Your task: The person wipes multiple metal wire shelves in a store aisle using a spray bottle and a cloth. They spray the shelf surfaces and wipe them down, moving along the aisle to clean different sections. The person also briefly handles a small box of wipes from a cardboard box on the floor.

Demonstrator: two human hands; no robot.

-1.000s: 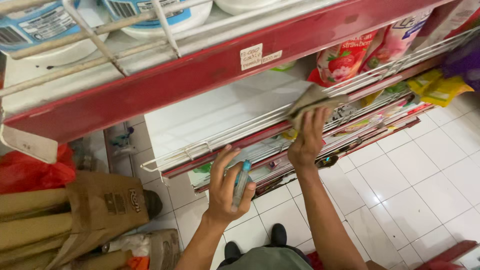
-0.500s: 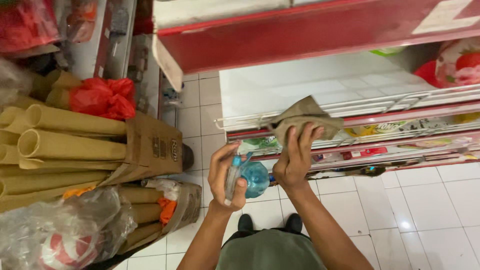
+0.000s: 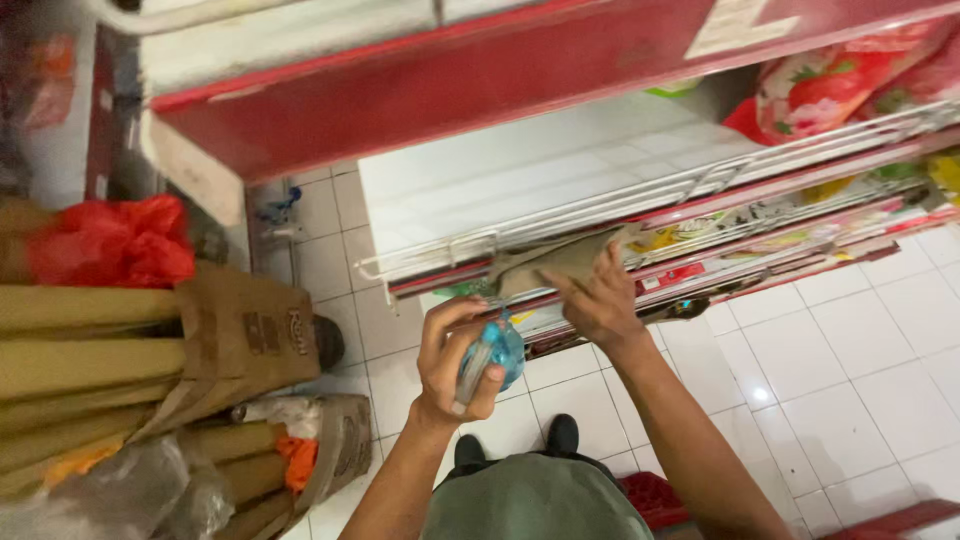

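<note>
A long red metal shelf front [image 3: 480, 85] runs across the top of the view, and below it a bare white shelf board [image 3: 540, 180] with a white wire rail [image 3: 640, 195] along its edge stands out over the white tiled floor [image 3: 850, 380]. To the left, a brown cardboard box [image 3: 245, 335] holds a stack of long tan cardboard tubes [image 3: 90, 365], with a crumpled red plastic bag [image 3: 115, 240] lying on top of them and clear plastic wrapping [image 3: 130, 495] near the bottom corner. On the right part of the shelf sits a red and white printed packet showing a strawberry [image 3: 830, 85], and beneath the white board lower shelves carry flat colourful packets [image 3: 760, 255]. The right hand [image 3: 600, 300] is pressed flat, fingers spread, on a folded grey-brown cloth [image 3: 555, 262] that lies against the front edge of the white shelf, just under the wire rail. The left hand [image 3: 455, 365] is closed around a small clear blue plastic spray bottle [image 3: 490, 355], held in the air just below the shelf edge and beside the cloth, close to the right hand but not touching it. Two black shoes [image 3: 515, 440] stand on the tiles directly beneath the hands.
</note>
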